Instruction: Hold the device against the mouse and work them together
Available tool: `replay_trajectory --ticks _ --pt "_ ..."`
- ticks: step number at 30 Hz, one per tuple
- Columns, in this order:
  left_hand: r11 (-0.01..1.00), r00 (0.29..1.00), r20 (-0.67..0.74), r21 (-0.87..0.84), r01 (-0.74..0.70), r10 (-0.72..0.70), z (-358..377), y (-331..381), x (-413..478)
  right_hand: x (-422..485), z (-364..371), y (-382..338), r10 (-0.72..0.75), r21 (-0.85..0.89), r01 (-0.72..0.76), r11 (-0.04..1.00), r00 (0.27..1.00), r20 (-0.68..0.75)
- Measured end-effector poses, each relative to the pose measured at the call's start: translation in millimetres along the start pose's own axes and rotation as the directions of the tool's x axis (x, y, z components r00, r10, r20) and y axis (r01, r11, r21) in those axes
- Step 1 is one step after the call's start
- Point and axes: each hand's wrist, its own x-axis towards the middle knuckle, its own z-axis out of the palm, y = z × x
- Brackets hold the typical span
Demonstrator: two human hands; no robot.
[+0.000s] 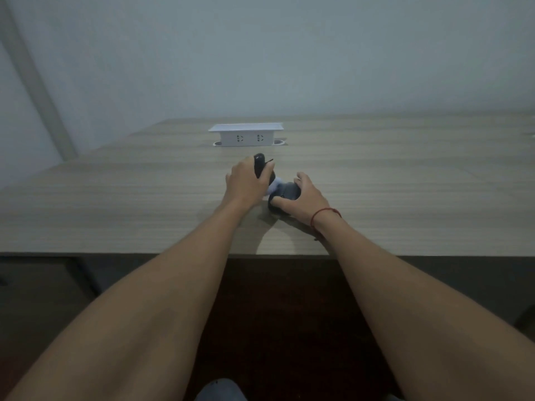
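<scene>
Head view
Left hand: the left hand [246, 182] is stretched out over the desk [115, 198], its fingers curled round a dark stick [258, 164] that stands nearly upright out of the top of the fist.
Dark stick: slim and black, with a rounded top; a thin black strand juts out to the right near the fingers. What kind of tool it is cannot be told in the dim light.
Right hand: the right hand [304, 198] grips a dark lump [285, 193] on the desk, fingers curved over its far side and thumb pressed against its near side.
Dark lump: rounded and black, resting on the desk top just right of the left hand; its exact shape is unclear.
Pale thing: a small light-coloured piece [273, 185] shows between the two hands, touching both the lump and the left hand; too blurred to identify.
Wrist: a red string [324, 215] is tied round the right wrist.
Desk: pale wood grain, its near edge running across the view under both forearms.
Socket box: a white socket box [246, 134] with two outlets rises from the desk beyond the hands, well apart from them.
Wall: a plain pale wall [289, 53] stands behind the desk.
</scene>
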Motion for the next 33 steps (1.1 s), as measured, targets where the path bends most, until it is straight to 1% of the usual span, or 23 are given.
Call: replay_trajectory --ticks 1,3,4,5,7,8,10,12,15,18,19,21,23,25,29,33 --pt "1.0 1.0 0.006 0.015 -0.007 0.006 0.4 0.2 0.2 -0.2 -0.9 0.0 -0.001 0.001 0.001 1.0 1.0 -0.001" --pt "0.995 0.999 0.023 0.091 0.028 -0.03 1.6 -2.5 -1.6 0.2 -2.2 0.4 -0.012 0.017 0.012 1.0 1.0 -0.001" --pt "0.994 0.999 0.015 0.097 0.042 -0.044 1.8 -4.7 -1.1 0.7 -2.5 0.8 -0.018 0.033 0.018 0.999 1.0 0.0" --pt "0.998 0.999 -0.005 0.04 0.043 -0.043 2.0 -4.6 -0.9 0.8 -3.4 1.4 -0.023 0.047 0.022 0.999 1.0 0.005" --pt "0.989 0.998 -0.05 -0.145 0.037 -0.044 2.8 1.1 -0.1 2.7 -5.4 2.8 -0.037 0.069 0.035 0.997 0.999 0.018" --pt "0.984 0.999 -0.039 -0.176 0.028 -0.036 4.6 4.0 1.0 4.0 -6.5 3.9 -0.045 0.083 0.043 0.996 0.999 0.024" --pt "0.996 1.0 0.013 -0.089 0.022 -0.021 6.7 5.8 2.8 5.2 -7.7 5.6 -0.059 0.104 0.055 0.993 0.998 0.036" --pt "0.999 1.0 0.012 -0.012 0.029 -0.029 5.6 5.4 7.0 5.5 -8.8 7.1 -0.065 0.117 0.059 0.991 0.997 0.046" --pt "0.997 1.0 -0.01 -0.08 0.003 -0.003 6.8 4.2 6.7 5.6 -11.1 8.0 -0.074 0.125 0.067 0.99 0.996 0.051" --pt "0.996 0.997 -0.012 0.044 0.075 -0.074 11.4 -4.9 2.6 5.7 -10.2 8.8 -0.075 0.148 0.069 0.987 0.996 0.039" --pt "0.995 0.995 -0.023 0.022 0.095 -0.094 12.7 -8.2 0.9 5.7 -10.1 8.9 -0.076 0.148 0.07 0.987 0.997 0.035" --pt "0.984 0.989 -0.031 -0.113 0.14 -0.144 14.2 -10.0 -1.6 5.9 -9.3 8.8 -0.081 0.133 0.076 0.988 0.996 0.037" --pt "0.949 0.973 0.013 -0.215 0.23 -0.232 14.5 -8.1 -4.2 6.8 -9.9 8.5 -0.077 0.123 0.072 0.99 0.996 0.042" --pt "0.911 0.955 0.073 -0.286 0.297 -0.288 15.2 -11.4 -2.7 7.4 -11.1 8.0 -0.071 0.119 0.065 0.991 0.997 0.044" --pt "0.868 0.933 0.122 -0.344 0.359 -0.338 10.5 -21.0 1.3 6.8 -15.5 6.3 -0.073 0.1 0.068 0.993 0.996 0.044" --pt "0.843 0.912 0.08 -0.354 0.404 -0.403 13.5 -12.2 2.5 4.5 -18.6 4.7 -0.089 0.111 0.078 0.991 0.991 0.098"
